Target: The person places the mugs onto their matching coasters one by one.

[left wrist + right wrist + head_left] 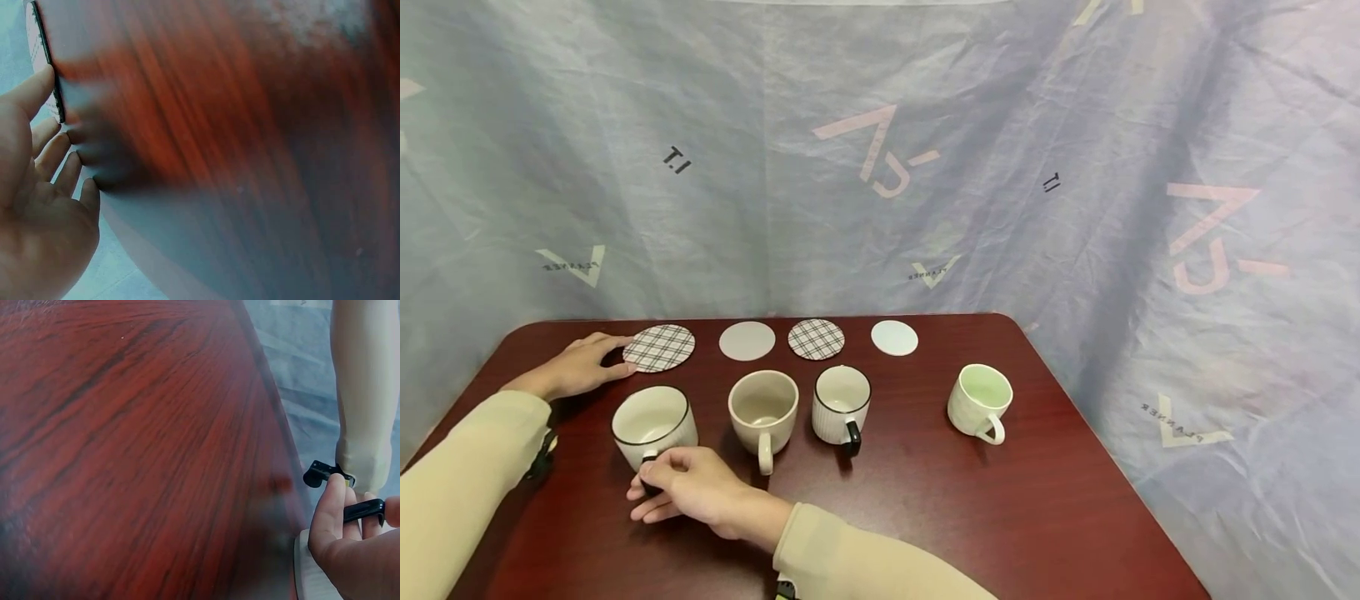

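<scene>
In the head view, my right hand pinches the black handle of a white ribbed mug with a dark rim, at the table's left. The mug stands upright, and part of its handle is hidden by my fingers. Farther back, my left hand touches the left edge of a round plaid coaster, thumb and forefinger spread along its rim. The left wrist view shows that coaster nearly edge-on beside the left thumb, with the other fingers loosely extended.
A beige mug, another white ribbed mug with a black handle and a pale green mug stand rightward. Behind are a grey coaster, a second plaid coaster and a white coaster. A curtain hangs behind the table.
</scene>
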`<action>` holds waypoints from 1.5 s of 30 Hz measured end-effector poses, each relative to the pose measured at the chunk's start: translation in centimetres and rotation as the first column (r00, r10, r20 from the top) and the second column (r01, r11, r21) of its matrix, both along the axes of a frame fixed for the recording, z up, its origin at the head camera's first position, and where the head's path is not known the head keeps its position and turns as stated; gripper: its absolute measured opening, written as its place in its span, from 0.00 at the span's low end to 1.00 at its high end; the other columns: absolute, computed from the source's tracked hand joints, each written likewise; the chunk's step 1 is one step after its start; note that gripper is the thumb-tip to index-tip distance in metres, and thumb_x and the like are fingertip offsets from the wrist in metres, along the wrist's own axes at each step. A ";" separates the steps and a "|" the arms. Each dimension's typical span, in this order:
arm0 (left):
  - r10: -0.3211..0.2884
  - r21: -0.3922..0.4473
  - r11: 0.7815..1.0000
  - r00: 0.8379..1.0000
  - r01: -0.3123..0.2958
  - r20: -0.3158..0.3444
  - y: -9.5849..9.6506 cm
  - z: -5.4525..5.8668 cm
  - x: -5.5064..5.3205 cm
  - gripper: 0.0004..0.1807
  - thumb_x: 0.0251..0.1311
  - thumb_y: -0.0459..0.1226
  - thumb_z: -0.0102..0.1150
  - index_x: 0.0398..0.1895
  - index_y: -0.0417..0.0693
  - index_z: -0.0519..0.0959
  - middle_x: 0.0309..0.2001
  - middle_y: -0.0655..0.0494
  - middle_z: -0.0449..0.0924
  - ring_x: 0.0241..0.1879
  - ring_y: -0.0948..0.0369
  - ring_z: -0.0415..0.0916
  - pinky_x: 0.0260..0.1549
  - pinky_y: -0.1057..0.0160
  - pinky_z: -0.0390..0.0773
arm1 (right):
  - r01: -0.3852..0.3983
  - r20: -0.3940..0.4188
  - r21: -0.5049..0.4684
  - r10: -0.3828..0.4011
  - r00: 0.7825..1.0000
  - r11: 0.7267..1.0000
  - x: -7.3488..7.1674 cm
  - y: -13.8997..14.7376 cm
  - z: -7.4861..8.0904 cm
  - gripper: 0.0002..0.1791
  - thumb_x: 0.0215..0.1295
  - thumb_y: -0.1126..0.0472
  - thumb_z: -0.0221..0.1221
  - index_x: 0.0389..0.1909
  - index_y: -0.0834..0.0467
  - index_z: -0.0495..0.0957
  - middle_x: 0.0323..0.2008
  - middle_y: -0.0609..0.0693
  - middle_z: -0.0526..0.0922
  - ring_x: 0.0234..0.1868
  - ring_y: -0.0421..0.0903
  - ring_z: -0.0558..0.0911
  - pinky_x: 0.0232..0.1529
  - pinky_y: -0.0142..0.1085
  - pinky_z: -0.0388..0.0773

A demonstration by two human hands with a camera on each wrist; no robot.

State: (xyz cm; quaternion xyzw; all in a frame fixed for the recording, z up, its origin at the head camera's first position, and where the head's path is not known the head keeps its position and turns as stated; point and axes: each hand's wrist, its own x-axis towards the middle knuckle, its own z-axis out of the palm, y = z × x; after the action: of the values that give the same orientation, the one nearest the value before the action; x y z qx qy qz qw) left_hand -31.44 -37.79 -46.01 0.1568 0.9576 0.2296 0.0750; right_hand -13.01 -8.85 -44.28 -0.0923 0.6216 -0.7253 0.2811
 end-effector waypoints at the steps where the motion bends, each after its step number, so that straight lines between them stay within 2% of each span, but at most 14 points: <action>1: -0.002 -0.005 1.000 1.000 0.002 0.001 0.2 0.1 -0.1 0.40 0.78 0.47 0.59 0.76 0.23 0.60 0.69 0.18 0.56 0.67 0.21 0.51 0.61 0.21 0.57 | -0.001 -0.002 -0.001 0.001 1.000 1.000 0.0 0.1 0.0 0.13 0.79 0.64 0.56 0.40 0.70 0.82 0.33 0.50 0.88 0.45 0.69 0.90 0.40 0.38 0.89; 11: -0.012 -0.040 0.999 1.000 0.012 -0.003 0.3 0.4 -0.2 0.40 0.77 0.45 0.61 0.75 0.21 0.60 0.69 0.17 0.57 0.67 0.20 0.52 0.63 0.21 0.57 | -0.005 -0.004 -0.012 0.005 1.000 1.000 -0.1 0.2 0.0 0.13 0.79 0.64 0.56 0.41 0.71 0.82 0.34 0.51 0.88 0.45 0.67 0.90 0.40 0.37 0.89; 18: -0.034 -0.033 0.999 0.998 0.032 -0.061 0.2 0.1 -0.3 0.38 0.75 0.43 0.63 0.73 0.21 0.64 0.66 0.18 0.62 0.66 0.22 0.58 0.62 0.23 0.60 | 0.037 -0.006 -0.010 -0.038 0.999 0.999 0.0 0.0 0.0 0.12 0.79 0.65 0.57 0.38 0.70 0.83 0.31 0.50 0.88 0.43 0.67 0.91 0.38 0.36 0.89; 23: -0.033 -0.049 0.998 0.999 0.032 -0.030 0.3 0.5 -0.2 0.39 0.77 0.44 0.61 0.75 0.21 0.62 0.67 0.18 0.61 0.67 0.23 0.58 0.63 0.23 0.60 | 0.050 -0.012 -0.001 -0.050 0.999 0.999 0.1 0.1 0.2 0.12 0.79 0.65 0.58 0.37 0.69 0.83 0.30 0.49 0.87 0.42 0.65 0.91 0.38 0.35 0.89; 30: -0.039 -0.054 0.998 0.999 0.037 -0.034 0.3 0.5 -0.3 0.39 0.77 0.44 0.61 0.74 0.21 0.62 0.68 0.18 0.61 0.67 0.22 0.59 0.64 0.24 0.61 | 0.068 -0.038 0.019 -0.068 0.997 0.997 0.1 0.3 0.5 0.12 0.79 0.65 0.57 0.36 0.69 0.82 0.31 0.50 0.88 0.39 0.58 0.92 0.38 0.35 0.88; 39: -0.034 -0.038 0.999 0.999 0.033 -0.035 0.2 0.2 -0.1 0.38 0.76 0.43 0.62 0.74 0.21 0.63 0.67 0.18 0.62 0.66 0.22 0.59 0.63 0.24 0.60 | 0.080 -0.049 0.003 -0.080 0.996 0.997 -0.3 0.6 0.9 0.12 0.80 0.66 0.56 0.38 0.71 0.80 0.34 0.54 0.89 0.44 0.67 0.91 0.41 0.38 0.89; 45: -0.028 -0.035 0.999 0.999 0.026 -0.044 0.2 0.2 -0.1 0.38 0.75 0.42 0.62 0.73 0.21 0.63 0.67 0.18 0.62 0.66 0.23 0.59 0.64 0.24 0.61 | 0.077 -0.064 -0.003 -0.077 0.995 0.997 -0.6 0.6 1.7 0.12 0.81 0.66 0.55 0.38 0.72 0.80 0.35 0.53 0.89 0.44 0.66 0.91 0.42 0.38 0.89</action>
State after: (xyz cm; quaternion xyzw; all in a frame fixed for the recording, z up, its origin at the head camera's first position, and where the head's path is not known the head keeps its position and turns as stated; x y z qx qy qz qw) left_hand -31.50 -37.58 -45.85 0.1734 0.9607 0.2085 0.0594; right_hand -13.61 -8.25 -42.60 -0.0915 0.6332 -0.7324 0.2329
